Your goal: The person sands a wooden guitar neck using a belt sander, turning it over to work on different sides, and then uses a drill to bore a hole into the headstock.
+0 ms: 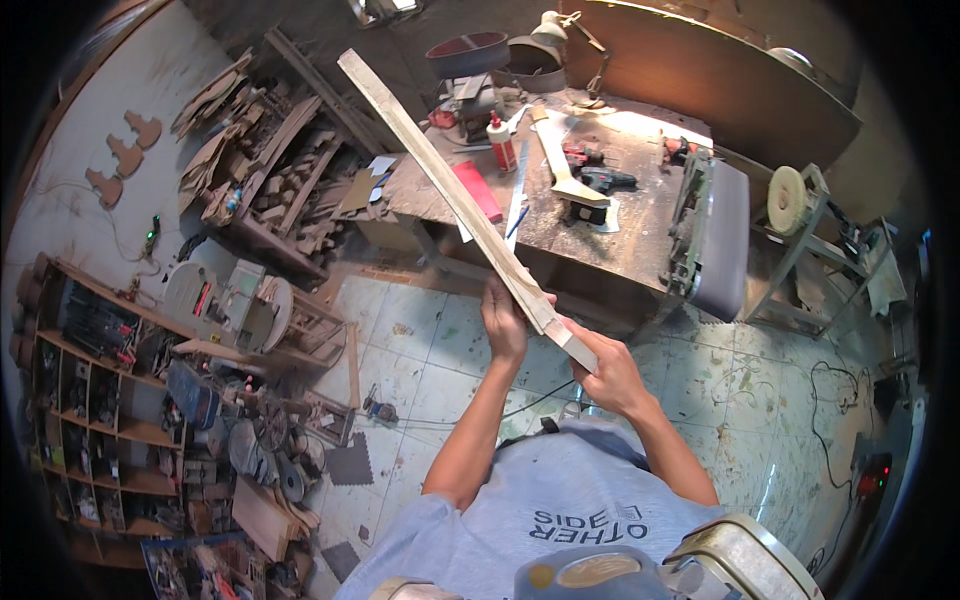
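A long, pale strip of wood (440, 173) runs slantwise in front of me, its far end up toward the back left. Near its lower end the wood has a stepped, carved section and a squared tip. My left hand (504, 322) is closed around the strip's underside, just before the step. At the squared end, my right hand (611, 372) grips the wood between thumb and fingers. The strip is held in the air, above the floor and the near side of the workbench (640, 235).
On the workbench stand a glue bottle (501, 143), a cordless drill (607, 179), a shaped wooden piece (556, 165) and a red flat item (477, 191). A belt sander (722, 228) sits at its right end. Left are wood scraps (280, 150) and a cubby shelf (95, 430). Cables (820, 400) trail right.
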Demonstrator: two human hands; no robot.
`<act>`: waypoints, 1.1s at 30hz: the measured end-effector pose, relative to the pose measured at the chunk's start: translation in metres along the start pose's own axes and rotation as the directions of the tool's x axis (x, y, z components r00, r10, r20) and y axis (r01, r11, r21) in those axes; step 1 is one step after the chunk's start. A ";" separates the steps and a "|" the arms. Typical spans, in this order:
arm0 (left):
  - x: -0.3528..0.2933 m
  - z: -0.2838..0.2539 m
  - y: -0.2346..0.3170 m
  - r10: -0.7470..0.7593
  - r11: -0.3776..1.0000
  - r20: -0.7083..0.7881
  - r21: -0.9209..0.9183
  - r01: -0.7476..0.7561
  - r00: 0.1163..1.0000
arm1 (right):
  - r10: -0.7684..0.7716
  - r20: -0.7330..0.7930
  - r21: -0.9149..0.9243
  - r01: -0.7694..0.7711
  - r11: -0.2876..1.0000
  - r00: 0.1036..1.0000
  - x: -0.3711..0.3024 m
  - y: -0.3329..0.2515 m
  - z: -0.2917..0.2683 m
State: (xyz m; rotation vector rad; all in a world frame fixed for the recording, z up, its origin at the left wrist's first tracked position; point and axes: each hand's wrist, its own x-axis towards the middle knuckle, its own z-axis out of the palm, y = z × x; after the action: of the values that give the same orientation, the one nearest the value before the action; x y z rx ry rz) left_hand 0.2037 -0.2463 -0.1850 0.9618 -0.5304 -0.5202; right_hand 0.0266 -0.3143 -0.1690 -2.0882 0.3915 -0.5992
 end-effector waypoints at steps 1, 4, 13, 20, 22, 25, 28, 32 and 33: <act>-0.002 0.002 0.001 -0.009 1.000 0.020 0.028 0.009 1.000 | 0.017 -0.004 -0.041 -0.017 0.999 1.000 -0.009 -0.006 -0.007; -0.009 0.003 0.011 0.063 0.979 0.098 0.187 -0.081 0.993 | 0.049 -0.036 -0.153 -0.054 0.987 0.998 -0.034 -0.029 -0.035; -0.021 0.049 0.060 0.131 0.957 0.226 0.225 -0.183 0.965 | 0.119 -0.136 -0.337 -0.159 0.928 0.984 -0.123 -0.058 -0.110; 0.026 0.053 0.070 0.386 0.744 0.285 0.466 -0.479 0.877 | 0.123 -0.209 -0.481 -0.211 0.851 0.970 -0.171 -0.042 -0.168; 0.050 0.068 0.091 0.493 0.442 0.415 0.638 -0.631 0.765 | 0.106 -0.228 -0.581 -0.223 0.783 0.968 -0.182 -0.026 -0.198; 0.082 0.104 0.121 0.437 -0.115 0.703 0.662 -0.740 0.561 | 0.021 -0.212 -0.792 -0.184 0.582 0.977 -0.187 -0.002 -0.252; 0.114 0.145 0.124 0.020 -0.414 0.866 0.462 -0.784 0.500 | -0.120 -0.143 -0.882 -0.072 0.466 0.982 -0.188 0.033 -0.321; 0.142 0.176 0.092 -0.442 -0.287 0.737 0.425 -0.859 0.512 | -0.181 -0.011 -0.953 0.045 0.301 0.983 -0.170 0.091 -0.414; 0.143 0.182 0.075 -0.510 -0.224 0.652 0.529 -0.819 0.561 | -0.220 0.003 -0.954 0.069 0.293 0.975 -0.162 0.114 -0.437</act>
State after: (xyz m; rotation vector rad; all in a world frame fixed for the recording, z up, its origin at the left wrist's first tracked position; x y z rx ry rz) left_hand 0.2107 -0.4133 -0.0087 2.1937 -2.3720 0.0873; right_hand -0.3546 -0.5967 -0.0997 -3.3176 0.7837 -0.6916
